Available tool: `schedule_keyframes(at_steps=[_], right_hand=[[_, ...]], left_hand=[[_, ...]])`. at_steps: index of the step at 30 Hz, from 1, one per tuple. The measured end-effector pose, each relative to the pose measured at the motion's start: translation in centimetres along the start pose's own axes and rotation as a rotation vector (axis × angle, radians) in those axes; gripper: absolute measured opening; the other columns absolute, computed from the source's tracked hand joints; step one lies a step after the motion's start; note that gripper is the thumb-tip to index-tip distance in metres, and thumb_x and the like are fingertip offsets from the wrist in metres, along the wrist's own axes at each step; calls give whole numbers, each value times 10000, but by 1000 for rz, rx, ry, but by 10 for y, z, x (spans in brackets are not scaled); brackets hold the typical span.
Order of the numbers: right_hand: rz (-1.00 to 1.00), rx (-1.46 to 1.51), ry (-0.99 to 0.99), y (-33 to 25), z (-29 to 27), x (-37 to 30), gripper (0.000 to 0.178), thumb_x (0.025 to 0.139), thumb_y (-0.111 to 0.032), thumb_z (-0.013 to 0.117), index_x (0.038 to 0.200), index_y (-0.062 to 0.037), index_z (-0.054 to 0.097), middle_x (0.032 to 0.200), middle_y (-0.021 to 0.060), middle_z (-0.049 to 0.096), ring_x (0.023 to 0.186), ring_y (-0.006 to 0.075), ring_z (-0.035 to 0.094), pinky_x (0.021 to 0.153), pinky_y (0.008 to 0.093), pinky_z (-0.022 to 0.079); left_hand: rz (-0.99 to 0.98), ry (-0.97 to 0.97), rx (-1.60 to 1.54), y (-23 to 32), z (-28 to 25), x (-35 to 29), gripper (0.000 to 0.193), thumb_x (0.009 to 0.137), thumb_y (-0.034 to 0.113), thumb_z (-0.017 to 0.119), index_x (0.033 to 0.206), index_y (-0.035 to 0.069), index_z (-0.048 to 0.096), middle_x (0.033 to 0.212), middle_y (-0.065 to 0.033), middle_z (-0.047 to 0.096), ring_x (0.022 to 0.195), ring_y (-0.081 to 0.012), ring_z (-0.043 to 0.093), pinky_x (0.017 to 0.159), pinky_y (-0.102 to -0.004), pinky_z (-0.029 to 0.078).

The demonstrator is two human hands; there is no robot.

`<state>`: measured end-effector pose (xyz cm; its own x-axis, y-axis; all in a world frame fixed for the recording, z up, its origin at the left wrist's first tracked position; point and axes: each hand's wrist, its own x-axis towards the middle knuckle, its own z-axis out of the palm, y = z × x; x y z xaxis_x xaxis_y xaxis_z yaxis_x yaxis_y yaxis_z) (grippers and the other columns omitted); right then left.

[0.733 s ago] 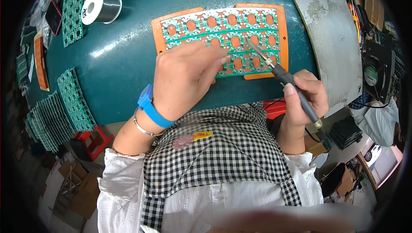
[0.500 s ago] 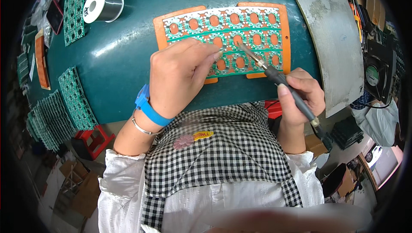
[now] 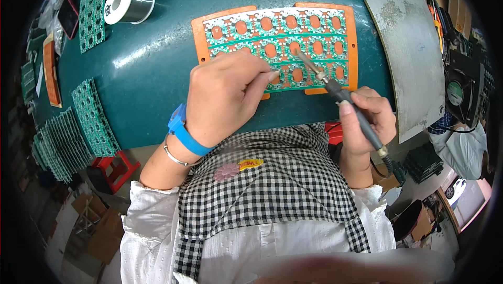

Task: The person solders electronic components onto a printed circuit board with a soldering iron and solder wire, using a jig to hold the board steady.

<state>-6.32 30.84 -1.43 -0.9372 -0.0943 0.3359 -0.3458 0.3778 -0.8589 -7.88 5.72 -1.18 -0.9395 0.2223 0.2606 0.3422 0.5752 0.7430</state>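
Observation:
A panel of green and white circuit boards [image 3: 283, 36] with rows of oval openings lies in an orange holder [image 3: 353, 64] on the table. My left hand [image 3: 222, 95] is over the panel's near left part, thumb and forefinger pinched together; whatever is between them is too small to make out. In my right hand [image 3: 369, 121] is a soldering iron [image 3: 341, 95] with a dark handle, gripped like a pen. Its tip points at the middle row, close to an oval opening; whether it touches the board I cannot tell. My left hand covers the panel's lower left corner.
A spool of solder wire [image 3: 140, 6] lies at the back left, near a green board panel [image 3: 94, 12]. More panels [image 3: 94, 116] stand stacked at left. To the right are a grey plate [image 3: 408, 59] and a black fan [image 3: 456, 90]. Another person's sleeve [image 3: 461, 150] shows beyond.
The whole view has shifted slightly. My left fingertips have come a little nearer to me across the panel. The soldering iron stays at about the same spot over the middle row.

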Motion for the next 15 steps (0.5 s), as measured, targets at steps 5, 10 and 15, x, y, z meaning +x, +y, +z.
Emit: schedule_keyframes(at_steps=[5, 10, 15], right_hand=[[1, 351, 173, 0, 2, 4, 177, 777, 67, 698, 916, 61, 588, 707, 133, 616, 602, 164, 569, 561, 270, 439], [-46, 169, 10, -2, 5, 9, 183, 752, 54, 734, 876, 51, 599, 714, 133, 638, 571, 137, 566, 509, 240, 416], [-77, 63, -52, -2, 17, 10, 199, 733, 48, 764, 862, 30, 613, 720, 139, 662, 564, 135, 593, 468, 229, 400]], left_hand=[[-170, 60, -5, 5, -17, -2, 97, 785, 7, 759, 830, 49, 683, 655, -50, 592, 563, -164, 575, 497, -277, 464], [-128, 101, -83, -6, -11, -7, 75, 820, -18, 760, 884, -11, 720, 716, -50, 643, 564, -76, 541, 501, -222, 410], [-72, 104, -30, -9, -4, -2, 92, 814, -11, 756, 902, 8, 735, 713, -82, 664, 577, -140, 604, 515, -249, 455]])
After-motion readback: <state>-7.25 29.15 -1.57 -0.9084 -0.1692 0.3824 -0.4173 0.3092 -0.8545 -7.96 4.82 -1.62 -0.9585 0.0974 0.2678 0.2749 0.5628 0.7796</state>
